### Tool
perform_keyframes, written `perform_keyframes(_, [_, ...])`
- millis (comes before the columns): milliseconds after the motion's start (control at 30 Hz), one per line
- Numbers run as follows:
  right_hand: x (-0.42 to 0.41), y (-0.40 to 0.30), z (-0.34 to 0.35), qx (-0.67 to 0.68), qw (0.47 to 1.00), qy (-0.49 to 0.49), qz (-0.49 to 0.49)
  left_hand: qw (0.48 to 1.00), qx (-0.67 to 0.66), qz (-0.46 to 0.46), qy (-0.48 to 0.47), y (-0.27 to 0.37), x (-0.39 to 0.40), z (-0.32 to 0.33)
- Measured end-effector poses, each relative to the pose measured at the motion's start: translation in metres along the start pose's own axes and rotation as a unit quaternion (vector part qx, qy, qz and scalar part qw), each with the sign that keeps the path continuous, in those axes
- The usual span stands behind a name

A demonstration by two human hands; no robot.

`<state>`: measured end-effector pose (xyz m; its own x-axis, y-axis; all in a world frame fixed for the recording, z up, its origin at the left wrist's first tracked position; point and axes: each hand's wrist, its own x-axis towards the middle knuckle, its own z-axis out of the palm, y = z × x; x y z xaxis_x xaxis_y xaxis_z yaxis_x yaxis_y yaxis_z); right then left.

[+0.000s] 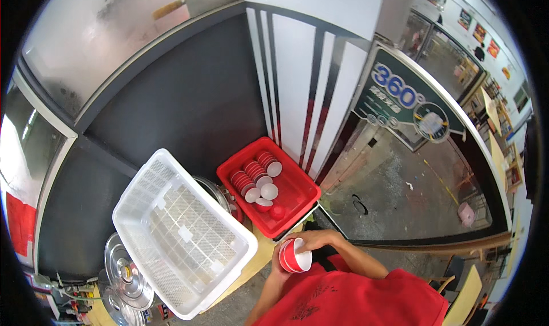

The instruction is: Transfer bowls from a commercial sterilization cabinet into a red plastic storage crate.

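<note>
In front of my red shirt is a short stack of red bowls with white insides point(296, 256), tilted with the open side to the right. My left hand point(279, 264) wraps the stack from the left. My right hand point(315, 240) grips its upper rim, with fingers reaching inside the top bowl. Beyond my hands lies a red plastic tub point(296, 193). Inside it, several rows of nested red and white bowls point(255, 171) lie on their sides, with a few loose bowls point(269, 191) beside them.
A large white perforated plastic basket point(188, 233) rests tilted left of the tub. Metal pot lids point(128, 270) lie beyond it, above a wooden tabletop point(240, 279). A dark panelled wall point(184, 94) stands behind, and a glass panel point(411, 188) is at right.
</note>
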<state>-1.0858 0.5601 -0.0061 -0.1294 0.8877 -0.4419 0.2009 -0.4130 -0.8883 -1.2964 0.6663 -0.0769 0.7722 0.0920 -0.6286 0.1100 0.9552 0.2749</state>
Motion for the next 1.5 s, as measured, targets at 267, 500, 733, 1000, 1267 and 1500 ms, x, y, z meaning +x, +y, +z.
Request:
perform_keyframes(267, [-0.092, -0.012, 0.057, -0.061, 0.985, 0.163, 0.013, 0.984, 0.050, -0.121, -0.118, -0.029, -0.005, 0.011])
perform_keyframes(500, [-0.166, 0.011, 0.113, 0.028, 0.966, 0.254, 0.037, 0.950, 0.082, -0.215, -0.209, -0.089, -0.005, 0.021])
perform_keyframes(733, [-0.250, 0.008, 0.173, 0.030, 0.942, 0.327, -0.064, 0.942, 0.164, -0.216, -0.196, -0.152, -0.034, 0.048])
perform_keyframes(1000, [-0.379, 0.030, 0.302, 0.088, 0.895, 0.423, -0.108, 0.948, 0.204, -0.217, -0.114, -0.273, -0.173, 0.094])
perform_keyframes(1267, [-0.476, 0.040, 0.430, 0.066, 0.859, 0.503, -0.067, 0.924, 0.262, -0.262, -0.097, -0.394, -0.231, 0.068])
perform_keyframes(1500, [-0.532, 0.052, 0.490, 0.064, 0.830, 0.551, -0.057, 0.892, 0.305, -0.316, -0.108, -0.447, -0.262, 0.089])
